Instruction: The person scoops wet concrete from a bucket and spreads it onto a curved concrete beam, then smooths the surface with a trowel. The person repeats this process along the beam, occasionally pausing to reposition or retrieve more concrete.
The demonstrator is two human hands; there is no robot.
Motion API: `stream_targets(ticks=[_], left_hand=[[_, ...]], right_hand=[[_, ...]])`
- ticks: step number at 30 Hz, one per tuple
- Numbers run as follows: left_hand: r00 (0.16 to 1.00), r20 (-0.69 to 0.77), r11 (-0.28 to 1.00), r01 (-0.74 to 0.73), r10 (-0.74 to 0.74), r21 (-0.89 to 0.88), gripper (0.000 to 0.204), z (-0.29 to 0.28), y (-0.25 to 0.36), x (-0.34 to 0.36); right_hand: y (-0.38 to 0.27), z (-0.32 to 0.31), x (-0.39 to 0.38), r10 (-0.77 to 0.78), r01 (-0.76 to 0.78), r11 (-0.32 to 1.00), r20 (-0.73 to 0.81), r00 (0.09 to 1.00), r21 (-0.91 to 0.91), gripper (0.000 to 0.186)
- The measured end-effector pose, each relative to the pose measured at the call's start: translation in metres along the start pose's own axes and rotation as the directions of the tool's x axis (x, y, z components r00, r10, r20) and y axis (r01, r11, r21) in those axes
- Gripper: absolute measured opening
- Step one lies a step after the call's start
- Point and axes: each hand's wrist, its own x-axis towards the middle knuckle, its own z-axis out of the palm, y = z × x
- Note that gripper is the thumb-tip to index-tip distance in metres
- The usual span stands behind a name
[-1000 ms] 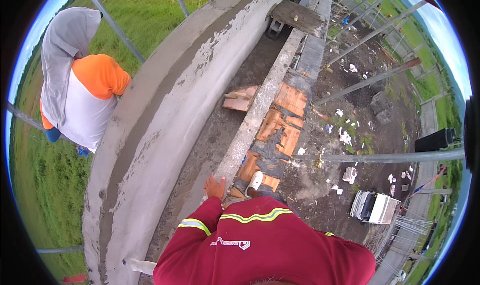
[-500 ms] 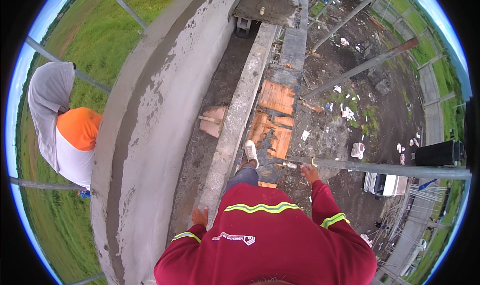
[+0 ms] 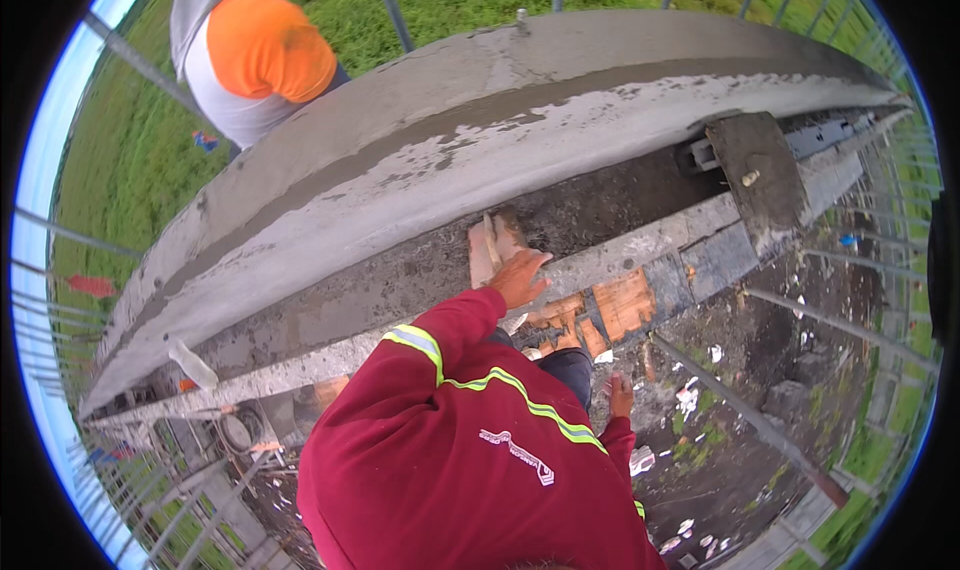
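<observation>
My left hand (image 3: pixel 518 275) is spread on the pale concrete ledge (image 3: pixel 655 245), beside a pinkish board with a wooden handle (image 3: pixel 488 250) in the trough; whether it touches the board I cannot tell. My right hand (image 3: pixel 620 395) hangs low with fingers slightly bent and apart, near a slanting metal pipe (image 3: pixel 730 410) and holding nothing that I can see. Beneath me are planks with peeling orange wood (image 3: pixel 625 300). A cement-coated board (image 3: pixel 752 180) bridges the trough farther right.
A curved plastered wall (image 3: pixel 420 130) runs along the trough. Beyond it a person in orange and white (image 3: pixel 260 60) is among metal poles over grass. A white piece (image 3: pixel 192 365) lies in the trough at left. Debris-strewn ground (image 3: pixel 780 400) lies far below at the right, through scaffold pipes.
My view and body have turned left, so the wall now runs crosswise. My left hand has moved along the ledge to the handled board. My right hand has left the pipe it was gripping.
</observation>
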Motion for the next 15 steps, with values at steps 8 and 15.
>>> stream_targets(ticks=[8, 15], left_hand=[[0.691, 0.359, 0.777, 0.524, -0.627, 0.348, 0.077, 0.130, 0.048, 0.087], [0.627, 0.317, 0.694, 0.555, -0.711, 0.458, 0.079, 0.137, 0.055, 0.090]], right_hand=[[0.010, -0.127, 0.236, -0.183, 0.422, 0.838, 0.551, 0.815, -0.346, 0.043], [-0.149, -0.165, 0.321, 0.145, 0.009, 0.940, 0.423, 0.894, -0.342, 0.050]])
